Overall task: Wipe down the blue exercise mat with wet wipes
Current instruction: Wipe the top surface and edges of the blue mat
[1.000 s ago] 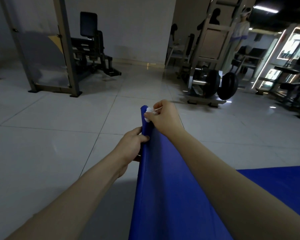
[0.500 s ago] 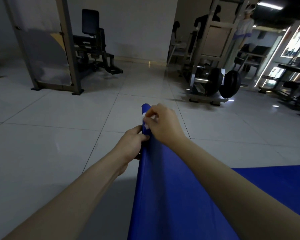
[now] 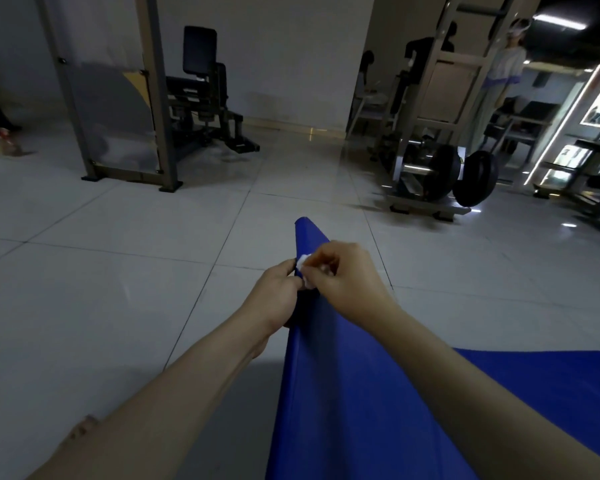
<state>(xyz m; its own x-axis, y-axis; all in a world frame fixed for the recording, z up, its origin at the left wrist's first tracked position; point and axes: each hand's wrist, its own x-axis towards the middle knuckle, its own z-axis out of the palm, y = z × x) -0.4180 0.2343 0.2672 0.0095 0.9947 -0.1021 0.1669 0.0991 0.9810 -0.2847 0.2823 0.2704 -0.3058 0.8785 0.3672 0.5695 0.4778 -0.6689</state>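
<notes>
On the lifted edge of the blue mat (image 3: 326, 393), pinched by your left hand (image 3: 274, 294), press firmly with the wet wipe (image 3: 304, 264) your right hand (image 3: 347, 277) apparently grips.

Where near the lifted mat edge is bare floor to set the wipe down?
Bare tiles left of the blue mat, up to the metal frame, and ahead of its tip before the weight plates. Crowded: the far right, among machines.
</notes>
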